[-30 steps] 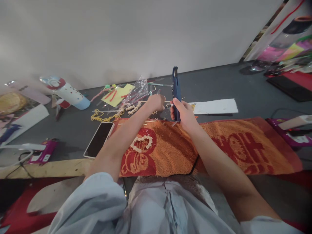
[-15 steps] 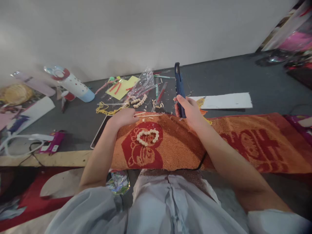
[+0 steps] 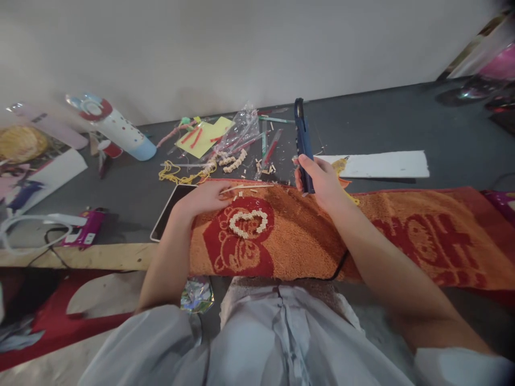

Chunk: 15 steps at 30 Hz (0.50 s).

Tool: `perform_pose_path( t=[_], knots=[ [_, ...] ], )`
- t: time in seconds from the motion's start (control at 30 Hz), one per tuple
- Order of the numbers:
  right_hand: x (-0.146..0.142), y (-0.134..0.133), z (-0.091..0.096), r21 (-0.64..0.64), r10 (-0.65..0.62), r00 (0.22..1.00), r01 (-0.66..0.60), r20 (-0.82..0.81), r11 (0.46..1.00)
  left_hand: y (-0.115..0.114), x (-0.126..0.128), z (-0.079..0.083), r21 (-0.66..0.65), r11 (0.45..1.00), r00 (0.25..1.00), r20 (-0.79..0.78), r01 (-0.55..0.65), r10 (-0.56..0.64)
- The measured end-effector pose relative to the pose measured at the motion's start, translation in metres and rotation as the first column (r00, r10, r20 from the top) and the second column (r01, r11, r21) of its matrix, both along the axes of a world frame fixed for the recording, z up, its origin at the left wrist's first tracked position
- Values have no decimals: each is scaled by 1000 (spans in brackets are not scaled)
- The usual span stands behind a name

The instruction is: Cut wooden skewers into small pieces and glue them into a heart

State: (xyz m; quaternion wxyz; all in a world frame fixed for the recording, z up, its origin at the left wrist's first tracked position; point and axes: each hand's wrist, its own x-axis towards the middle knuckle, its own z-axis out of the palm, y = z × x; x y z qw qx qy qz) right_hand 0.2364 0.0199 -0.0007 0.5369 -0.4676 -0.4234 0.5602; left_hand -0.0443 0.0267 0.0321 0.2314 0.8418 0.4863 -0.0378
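My left hand (image 3: 211,195) rests at the towel's far edge, its fingers closed on a thin cream stick (image 3: 251,187) that points right. My right hand (image 3: 319,179) is wrapped round the lower end of a long dark-blue tool (image 3: 303,139); its exact kind I cannot make out. Between my forearms a heart-shaped outline of small cream pieces (image 3: 263,220) lies on the orange and red towel (image 3: 301,236). Short cut bits (image 3: 269,167) are scattered just beyond the towel, and a few crumbs lie on it.
A dark phone (image 3: 171,212) lies by my left wrist. Behind are yellow thread (image 3: 169,172), yellow paper (image 3: 207,136), clear plastic wrap (image 3: 243,128) and curved cream strips (image 3: 235,162). A bottle (image 3: 120,128) leans at the left; a white strip (image 3: 386,164) lies right.
The view has shifted slightly. Both hands keep their grips, and the stick by my left hand lies at a slightly different angle. The heart outline has not moved on the towel.
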Motion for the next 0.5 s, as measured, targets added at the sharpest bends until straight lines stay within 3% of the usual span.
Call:
perform_pose_path(
  t=[0.5],
  knots=[
    [-2, -7, 8, 23, 51, 997, -53, 64, 998, 2, 4, -8, -9, 999, 994, 93, -50, 51]
  ],
)
